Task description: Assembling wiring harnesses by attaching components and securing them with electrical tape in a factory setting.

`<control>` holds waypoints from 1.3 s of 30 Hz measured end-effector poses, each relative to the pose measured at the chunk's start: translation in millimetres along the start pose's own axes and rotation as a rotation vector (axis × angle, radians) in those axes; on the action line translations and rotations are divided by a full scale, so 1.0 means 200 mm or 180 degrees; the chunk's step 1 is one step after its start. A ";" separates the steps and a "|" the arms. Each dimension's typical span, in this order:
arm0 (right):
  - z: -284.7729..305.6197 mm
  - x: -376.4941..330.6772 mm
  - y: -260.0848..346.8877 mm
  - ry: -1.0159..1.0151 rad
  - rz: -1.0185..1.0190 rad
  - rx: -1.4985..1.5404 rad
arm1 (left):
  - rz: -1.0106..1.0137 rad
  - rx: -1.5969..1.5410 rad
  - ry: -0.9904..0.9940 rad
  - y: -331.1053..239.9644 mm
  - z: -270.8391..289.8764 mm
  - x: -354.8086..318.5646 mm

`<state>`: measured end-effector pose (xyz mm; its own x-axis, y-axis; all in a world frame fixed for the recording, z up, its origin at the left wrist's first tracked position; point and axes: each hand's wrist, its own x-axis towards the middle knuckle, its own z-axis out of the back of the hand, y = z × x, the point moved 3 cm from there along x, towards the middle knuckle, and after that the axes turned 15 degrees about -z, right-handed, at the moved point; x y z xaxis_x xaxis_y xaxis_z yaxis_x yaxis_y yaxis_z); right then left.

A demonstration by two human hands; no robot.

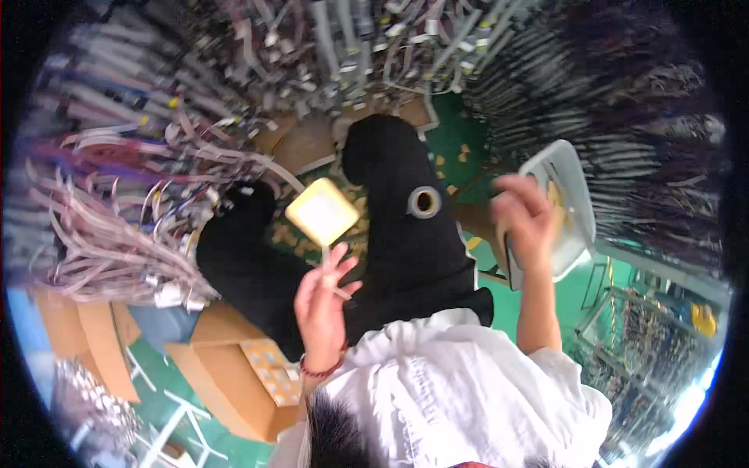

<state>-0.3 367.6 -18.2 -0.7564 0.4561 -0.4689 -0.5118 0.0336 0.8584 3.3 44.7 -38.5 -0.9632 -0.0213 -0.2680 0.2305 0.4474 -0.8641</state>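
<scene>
One yellow-edged square [322,211], 10 o'clock

Left hand [322,304] pinches its pale stem [326,256]. Open room between it and one tape roll [413,204], 2 o'clock. Right hand [530,222], 3 o'clock, blurred, half-curled; cannot tell if gripping. One bin's [580,195] edge just beside.

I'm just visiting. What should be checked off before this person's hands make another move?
1. Left hand gripping the thin pale strip: ok, it appears pinched between the fingers.
2. Yellow square unobstructed: ok, nothing covers its face.
3. Right hand empty: cannot tell, it is blurred.
4. White bin near the right hand: ok, close beside it.
5. Tape roll on the dark trouser leg: ok.
6. Green floor free of scattered yellowish bits: not ok.
</scene>
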 end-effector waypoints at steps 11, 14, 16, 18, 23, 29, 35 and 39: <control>-0.95 -0.32 -0.02 0.2873 -0.1413 0.0546 | -0.0616 -0.0053 0.0037 -0.03 0.16 -0.04; -0.97 -0.32 -0.05 0.3091 -0.1778 0.0627 | -0.0656 0.0078 0.0156 -0.03 0.20 -0.05; -0.97 -0.32 -0.07 0.3237 -0.2019 0.0776 | -0.0872 0.0070 0.0480 -0.04 0.21 -0.04; -0.97 -0.33 -0.08 0.3190 -0.2319 0.0868 | -0.0882 0.0129 0.0533 -0.05 0.20 -0.02; -0.96 -0.34 -0.06 0.2940 -0.1793 0.0596 | -0.0905 0.0361 0.0666 -0.06 0.20 -0.01; -0.95 -0.34 -0.07 0.2183 -0.0563 0.0245 | -0.0770 0.0059 0.0162 -0.01 0.16 0.00; -0.99 -0.38 -0.04 0.1406 0.1173 -0.0871 | -0.0360 -0.0379 -0.0302 0.02 0.09 -0.05; -0.96 -0.32 -0.11 0.2310 -0.1072 0.0834 | -0.0204 -0.0291 -0.0607 0.07 0.18 -0.03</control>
<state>-18.7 166.1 -46.7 -0.7002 -0.2973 -0.6491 -0.7138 0.3117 0.6272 17.3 18.4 -64.1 -0.9299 -0.2170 -0.2969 0.1479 0.5186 -0.8421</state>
